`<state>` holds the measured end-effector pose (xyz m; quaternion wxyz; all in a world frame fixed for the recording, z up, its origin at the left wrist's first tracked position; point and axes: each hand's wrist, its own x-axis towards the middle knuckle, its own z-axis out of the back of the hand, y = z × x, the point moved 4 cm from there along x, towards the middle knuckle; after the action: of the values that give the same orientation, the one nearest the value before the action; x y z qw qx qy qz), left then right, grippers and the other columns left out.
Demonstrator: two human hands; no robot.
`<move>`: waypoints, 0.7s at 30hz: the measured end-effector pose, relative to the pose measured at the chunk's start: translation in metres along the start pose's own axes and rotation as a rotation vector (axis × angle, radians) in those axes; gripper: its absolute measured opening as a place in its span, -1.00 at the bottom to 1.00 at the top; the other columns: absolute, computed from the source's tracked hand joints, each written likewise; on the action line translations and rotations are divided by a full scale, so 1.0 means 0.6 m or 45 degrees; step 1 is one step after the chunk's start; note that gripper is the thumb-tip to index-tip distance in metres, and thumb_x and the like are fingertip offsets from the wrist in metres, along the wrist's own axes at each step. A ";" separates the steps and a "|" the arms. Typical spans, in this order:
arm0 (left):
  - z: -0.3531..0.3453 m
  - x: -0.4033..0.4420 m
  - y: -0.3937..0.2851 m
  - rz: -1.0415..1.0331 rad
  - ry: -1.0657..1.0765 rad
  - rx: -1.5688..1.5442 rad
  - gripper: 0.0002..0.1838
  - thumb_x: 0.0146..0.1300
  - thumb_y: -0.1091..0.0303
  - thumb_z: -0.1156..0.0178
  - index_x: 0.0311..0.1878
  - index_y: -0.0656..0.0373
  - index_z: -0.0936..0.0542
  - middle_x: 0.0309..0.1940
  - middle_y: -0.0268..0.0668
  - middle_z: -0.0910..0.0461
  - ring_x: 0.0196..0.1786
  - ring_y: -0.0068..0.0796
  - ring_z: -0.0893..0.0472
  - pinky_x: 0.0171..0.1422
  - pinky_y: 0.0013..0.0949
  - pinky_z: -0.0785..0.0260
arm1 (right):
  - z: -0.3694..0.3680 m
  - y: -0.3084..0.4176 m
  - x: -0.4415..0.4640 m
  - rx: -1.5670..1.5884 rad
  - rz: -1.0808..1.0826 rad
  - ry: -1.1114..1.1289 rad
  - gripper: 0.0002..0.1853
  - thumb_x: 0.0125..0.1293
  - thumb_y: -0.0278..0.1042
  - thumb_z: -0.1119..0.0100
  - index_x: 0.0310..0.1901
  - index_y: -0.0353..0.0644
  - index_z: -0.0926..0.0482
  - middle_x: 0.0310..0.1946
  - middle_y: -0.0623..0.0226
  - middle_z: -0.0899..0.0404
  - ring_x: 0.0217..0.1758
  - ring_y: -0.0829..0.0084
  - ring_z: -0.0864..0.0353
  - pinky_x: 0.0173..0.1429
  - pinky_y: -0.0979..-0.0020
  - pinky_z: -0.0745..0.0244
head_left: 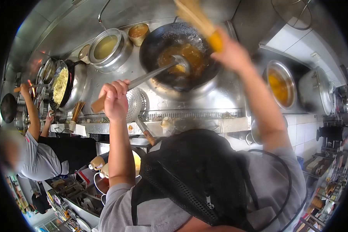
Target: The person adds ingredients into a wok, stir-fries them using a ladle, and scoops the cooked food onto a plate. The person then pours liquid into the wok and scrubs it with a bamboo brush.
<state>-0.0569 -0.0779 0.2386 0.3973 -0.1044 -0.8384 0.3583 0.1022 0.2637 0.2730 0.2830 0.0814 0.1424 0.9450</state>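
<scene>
My left hand (114, 98) is closed around the wooden grip of a long ladle (152, 72). The ladle's bowl rests low inside a large black wok (150, 50), over brownish liquid (189, 52) pooled in it. Above the wok's right rim, my right hand (234, 52) grips a bamboo wok brush (197, 19) by its yellow-bound end. The brush is slightly blurred and its bristle end points up and left, off the top edge of view. A perforated skimmer (133, 102) lies below the wok, near my left forearm.
Left of the wok stand a metal pot of liquid (105, 48) and a sauce container (139, 33). A pot with orange contents (279, 87) and a lidded pot (317, 91) are at right. Another person (46, 154) works at far left beside a wok of yellowish food (60, 87).
</scene>
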 end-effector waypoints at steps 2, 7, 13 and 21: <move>0.039 0.012 0.004 0.013 -0.041 -0.037 -0.68 0.34 0.19 -0.06 -0.50 0.06 -0.28 -0.60 -0.41 -0.20 -0.39 -0.42 -0.27 0.10 -0.08 -0.24 | -0.135 -0.008 -0.002 -0.114 0.059 0.157 -0.11 0.09 -0.24 -0.28 0.47 0.16 -0.06 0.00 0.01 -0.61 0.03 0.09 -0.64 0.05 0.12 -0.55; 0.136 0.033 0.018 0.035 -0.299 -0.214 -0.72 0.30 0.22 -0.02 -0.53 0.02 -0.31 -0.61 -0.42 -0.24 -0.40 -0.43 -0.29 0.07 -0.12 -0.24 | -0.165 -0.058 0.048 -0.060 -0.086 0.555 -0.03 0.02 -0.29 -0.30 0.49 0.20 -0.01 0.00 0.05 -0.63 0.00 0.09 -0.65 0.07 0.17 -0.54; 0.283 0.049 0.053 0.097 -0.632 -0.393 -0.68 0.28 0.19 -0.04 -0.60 -0.01 -0.30 -0.66 -0.42 -0.24 -0.46 -0.44 -0.30 -0.02 -0.12 -0.27 | -0.148 0.022 0.027 0.295 -0.049 -0.136 0.04 0.03 -0.22 -0.38 0.51 0.22 0.05 0.04 -0.01 -0.59 0.03 0.00 -0.61 0.12 0.11 -0.50; 0.336 0.020 0.069 0.158 -1.166 -0.360 -0.75 0.29 0.31 0.00 -0.51 0.04 -0.25 -0.65 -0.40 -0.19 -0.50 -0.41 -0.26 -0.13 -0.14 -0.30 | -0.177 -0.094 0.011 -0.079 -0.044 0.505 -0.05 0.10 -0.22 -0.29 0.50 0.34 0.01 0.11 0.00 -0.54 0.14 0.03 -0.56 0.23 0.13 -0.46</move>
<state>-0.2186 -0.1471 0.1311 -0.0528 -0.0390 -0.9598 0.2729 0.1008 0.2889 0.1554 0.2681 -0.1176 0.1674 0.9414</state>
